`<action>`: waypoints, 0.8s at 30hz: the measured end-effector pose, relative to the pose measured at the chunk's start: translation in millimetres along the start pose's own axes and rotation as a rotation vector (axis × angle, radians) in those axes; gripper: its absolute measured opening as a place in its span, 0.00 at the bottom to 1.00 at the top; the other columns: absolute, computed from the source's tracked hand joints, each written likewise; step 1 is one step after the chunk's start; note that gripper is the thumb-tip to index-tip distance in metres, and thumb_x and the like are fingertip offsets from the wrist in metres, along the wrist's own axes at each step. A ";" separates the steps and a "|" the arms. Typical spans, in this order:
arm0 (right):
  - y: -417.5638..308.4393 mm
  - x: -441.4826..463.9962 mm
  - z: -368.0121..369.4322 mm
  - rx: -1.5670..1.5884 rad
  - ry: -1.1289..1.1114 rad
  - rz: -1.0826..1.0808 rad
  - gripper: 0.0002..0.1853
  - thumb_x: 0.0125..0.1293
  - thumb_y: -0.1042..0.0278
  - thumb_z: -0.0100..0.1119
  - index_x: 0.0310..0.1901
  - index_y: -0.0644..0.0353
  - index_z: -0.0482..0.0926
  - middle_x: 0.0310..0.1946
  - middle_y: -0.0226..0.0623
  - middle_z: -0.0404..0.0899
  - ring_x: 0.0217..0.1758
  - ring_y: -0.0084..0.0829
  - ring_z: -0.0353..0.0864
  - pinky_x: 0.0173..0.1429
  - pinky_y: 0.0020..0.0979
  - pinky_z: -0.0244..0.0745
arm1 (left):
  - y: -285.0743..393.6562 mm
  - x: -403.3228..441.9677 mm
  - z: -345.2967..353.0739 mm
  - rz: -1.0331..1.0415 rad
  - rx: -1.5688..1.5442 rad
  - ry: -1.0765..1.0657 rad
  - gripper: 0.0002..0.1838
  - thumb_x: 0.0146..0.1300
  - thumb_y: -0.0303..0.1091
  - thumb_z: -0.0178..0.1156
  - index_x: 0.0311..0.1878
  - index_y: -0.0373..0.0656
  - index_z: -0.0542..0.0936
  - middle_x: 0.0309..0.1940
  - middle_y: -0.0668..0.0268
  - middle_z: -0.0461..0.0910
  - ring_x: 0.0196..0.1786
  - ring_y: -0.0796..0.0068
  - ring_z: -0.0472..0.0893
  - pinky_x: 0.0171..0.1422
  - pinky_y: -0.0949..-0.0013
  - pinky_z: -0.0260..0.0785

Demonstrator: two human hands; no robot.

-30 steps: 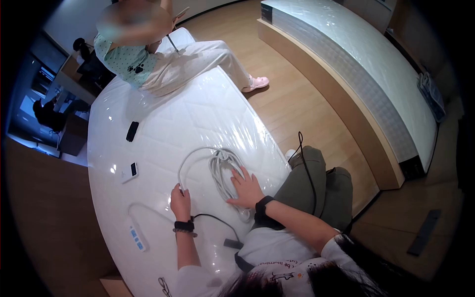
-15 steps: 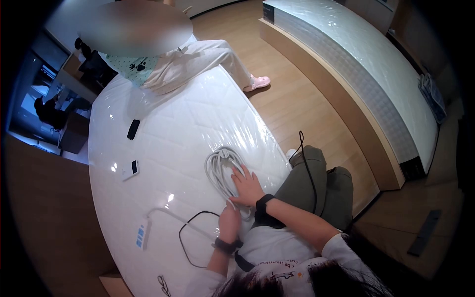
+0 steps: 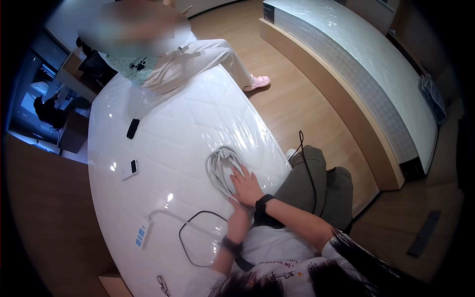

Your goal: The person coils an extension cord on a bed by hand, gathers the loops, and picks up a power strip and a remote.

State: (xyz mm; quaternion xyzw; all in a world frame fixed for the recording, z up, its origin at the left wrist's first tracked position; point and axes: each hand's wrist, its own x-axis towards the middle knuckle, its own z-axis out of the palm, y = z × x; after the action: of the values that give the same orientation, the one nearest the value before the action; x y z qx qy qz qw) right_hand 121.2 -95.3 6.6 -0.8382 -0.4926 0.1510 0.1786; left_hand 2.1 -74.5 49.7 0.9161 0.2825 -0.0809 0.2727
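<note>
A coil of pale grey cable (image 3: 216, 168) lies on the plastic-wrapped mattress (image 3: 173, 143). My right hand (image 3: 246, 185) rests on the coil's right side with its fingers spread. Close below it, my left hand (image 3: 238, 218) is at the lower end of the coil; its fingers are blurred and partly hidden, so its grip cannot be made out. From the white power strip (image 3: 143, 233) at the lower left, a grey cord runs toward my left hand. A thin black cable (image 3: 181, 237) loops beside my left wrist.
A white device (image 3: 130, 170) and a black object (image 3: 132, 128) lie on the mattress's left side. Another person (image 3: 198, 57) sits at its far end. A second wrapped mattress (image 3: 346, 64) stands at the right. Glasses (image 3: 162, 285) lie near the bottom edge.
My left hand has moved right and down to the coil's lower end, and the loose grey loop is now gathered in. The power strip has shifted slightly right. My right hand has stayed on the coil.
</note>
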 end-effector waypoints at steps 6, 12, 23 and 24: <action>10.5 3.3 18.2 -0.017 0.101 -0.048 0.31 0.56 0.50 0.54 0.58 0.59 0.64 0.67 0.44 0.48 0.71 0.49 0.41 0.62 0.58 0.51 | -3.7 5.1 7.9 -0.015 -0.008 -0.030 0.37 0.59 0.33 0.48 0.56 0.12 0.42 0.24 0.47 0.77 0.25 0.49 0.77 0.26 0.55 0.69; 3.9 -0.7 1.8 0.072 0.026 -0.008 0.34 0.56 0.43 0.50 0.58 0.60 0.64 0.67 0.44 0.48 0.70 0.51 0.41 0.63 0.57 0.50 | -1.0 4.8 5.3 -0.058 -0.068 -0.021 0.39 0.56 0.32 0.50 0.60 0.17 0.41 0.23 0.47 0.77 0.26 0.47 0.77 0.29 0.53 0.68; 2.1 0.8 3.6 0.074 0.049 0.011 0.35 0.54 0.41 0.54 0.56 0.60 0.66 0.67 0.41 0.49 0.71 0.46 0.41 0.63 0.57 0.52 | -113.0 -28.8 -43.8 -0.433 0.191 0.532 0.24 0.53 0.37 0.59 0.50 0.32 0.68 0.44 0.51 0.68 0.51 0.51 0.66 0.54 0.53 0.61; 2.4 0.6 4.1 0.067 0.054 0.013 0.35 0.54 0.41 0.54 0.56 0.60 0.66 0.67 0.41 0.50 0.71 0.46 0.41 0.63 0.56 0.52 | -113.9 -34.6 -53.5 -0.585 0.255 0.532 0.25 0.53 0.38 0.59 0.49 0.30 0.67 0.45 0.50 0.67 0.52 0.50 0.65 0.54 0.53 0.62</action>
State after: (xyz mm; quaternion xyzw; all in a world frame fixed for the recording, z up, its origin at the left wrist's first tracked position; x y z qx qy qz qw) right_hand 121.6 -95.2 1.8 -0.8386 -0.4769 0.1461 0.2189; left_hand -90.9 17.1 53.2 0.8127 0.5791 0.0503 0.0400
